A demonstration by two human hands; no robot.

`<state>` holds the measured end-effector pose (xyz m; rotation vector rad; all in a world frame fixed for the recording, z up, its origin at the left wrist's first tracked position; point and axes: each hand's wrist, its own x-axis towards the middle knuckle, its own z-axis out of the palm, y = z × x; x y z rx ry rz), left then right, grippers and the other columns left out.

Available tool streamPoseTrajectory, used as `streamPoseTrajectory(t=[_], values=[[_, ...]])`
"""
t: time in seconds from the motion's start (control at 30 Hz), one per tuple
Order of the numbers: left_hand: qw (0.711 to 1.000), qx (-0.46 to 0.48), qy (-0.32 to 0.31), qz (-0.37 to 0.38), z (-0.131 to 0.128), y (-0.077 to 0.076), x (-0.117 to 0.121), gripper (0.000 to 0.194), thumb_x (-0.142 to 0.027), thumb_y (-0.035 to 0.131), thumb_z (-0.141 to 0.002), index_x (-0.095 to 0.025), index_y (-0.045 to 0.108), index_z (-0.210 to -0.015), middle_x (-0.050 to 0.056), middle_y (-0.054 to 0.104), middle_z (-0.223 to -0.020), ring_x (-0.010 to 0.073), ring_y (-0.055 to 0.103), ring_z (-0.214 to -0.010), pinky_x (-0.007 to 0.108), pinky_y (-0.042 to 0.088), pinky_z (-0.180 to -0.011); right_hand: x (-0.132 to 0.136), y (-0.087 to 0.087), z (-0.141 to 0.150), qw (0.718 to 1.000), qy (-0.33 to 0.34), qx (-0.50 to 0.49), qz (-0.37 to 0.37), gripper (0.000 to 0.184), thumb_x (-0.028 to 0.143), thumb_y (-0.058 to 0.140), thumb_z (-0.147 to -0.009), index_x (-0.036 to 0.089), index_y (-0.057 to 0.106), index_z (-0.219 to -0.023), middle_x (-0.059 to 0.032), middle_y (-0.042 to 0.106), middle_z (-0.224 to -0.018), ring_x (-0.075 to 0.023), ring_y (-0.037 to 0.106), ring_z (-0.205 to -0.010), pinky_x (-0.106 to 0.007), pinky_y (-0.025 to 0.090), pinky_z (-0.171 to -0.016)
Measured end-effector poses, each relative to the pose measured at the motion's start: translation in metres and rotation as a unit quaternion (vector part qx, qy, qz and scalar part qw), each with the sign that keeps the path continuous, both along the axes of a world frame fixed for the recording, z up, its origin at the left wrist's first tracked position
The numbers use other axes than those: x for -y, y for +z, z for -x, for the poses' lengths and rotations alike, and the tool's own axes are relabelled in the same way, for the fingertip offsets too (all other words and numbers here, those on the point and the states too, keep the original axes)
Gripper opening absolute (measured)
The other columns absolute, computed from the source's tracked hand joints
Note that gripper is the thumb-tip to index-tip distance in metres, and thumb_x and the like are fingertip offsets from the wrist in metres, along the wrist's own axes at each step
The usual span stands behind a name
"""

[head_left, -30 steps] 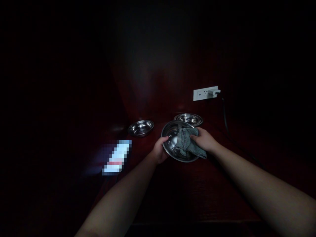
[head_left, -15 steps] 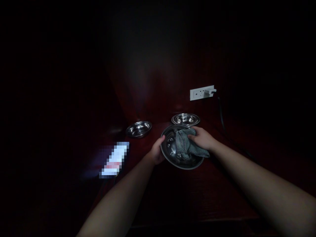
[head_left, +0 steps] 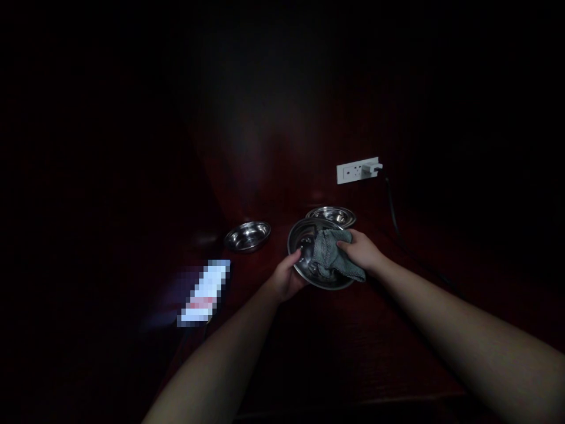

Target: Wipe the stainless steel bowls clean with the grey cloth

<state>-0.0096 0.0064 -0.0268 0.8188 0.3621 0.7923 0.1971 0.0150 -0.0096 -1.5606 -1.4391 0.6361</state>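
Nearest to us, our forearms reach in from both lower corners over the dark red counter (head_left: 353,353). Our left hand (head_left: 286,282) is closed on the lower left rim of a stainless-steel bowl (head_left: 304,235), thumb lapped over the edge onto the inside and the other fingers mostly hidden underneath; that pinch probably steadies the bowl while leaving most of its hollow free. We hold the bowl up in front of us, its mouth tipped our way, likely so that the inside is easy to see and reach.

Our right hand (head_left: 366,253) is partly closed, grasping a grey-green cloth (head_left: 329,253) with the thumb on top; its other fingers are hard to make out. The cloth lies bunched inside the bowl and droops over the right rim, a loose hold that seems to let the fabric follow the curve.

Off to the left lies a glowing, pixelated screen (head_left: 205,294), perhaps a phone's. Farther back, a second steel bowl (head_left: 248,237) sits mouth up, well apart from other steelware (head_left: 338,217) partly hidden behind our bowl. Beyond, a white wall socket (head_left: 346,172) carries a plug (head_left: 369,169), with a dark cord (head_left: 391,206) trailing below it
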Motion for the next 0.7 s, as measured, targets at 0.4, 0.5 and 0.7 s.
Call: streamPoseTrajectory(t=[0.4,0.5,0.7], values=[[0.999,-0.051,-0.009,0.006,0.008,-0.005,-0.006,0.049,-0.048,0.049,-0.079,-0.013,0.059,-0.111,0.013,0.066,-0.106,0.0287,0.056,-0.108,0.047,0.036,-0.096,0.007,0.010,-0.004,0.997,0.051,0.052,0.019,0.028,0.020,0.053,-0.073,0.015,0.059,-0.100,-0.0069,0.067,-0.093,-0.0165,0.063,-0.080,-0.024,0.046,-0.070],[0.997,-0.072,-0.015,0.003,0.009,-0.005,-0.008,0.053,-0.053,0.046,-0.079,-0.014,0.058,-0.113,0.013,0.065,-0.107,0.0298,0.056,-0.107,0.049,0.036,-0.095,0.009,0.012,-0.005,0.996,0.067,0.058,0.024,0.026,0.020,0.053,-0.073,0.015,0.060,-0.098,-0.0064,0.068,-0.092,-0.0170,0.063,-0.078,-0.025,0.046,-0.069],[0.997,-0.075,-0.024,-0.003,0.007,-0.004,-0.008,0.062,-0.060,0.041,-0.079,-0.014,0.056,-0.117,0.015,0.064,-0.110,0.0323,0.052,-0.113,0.053,0.032,-0.098,0.009,0.013,-0.005,0.994,0.083,0.063,0.032,0.025,0.020,0.053,-0.073,0.016,0.060,-0.097,-0.0051,0.068,-0.089,-0.0170,0.063,-0.075,-0.025,0.046,-0.067]])
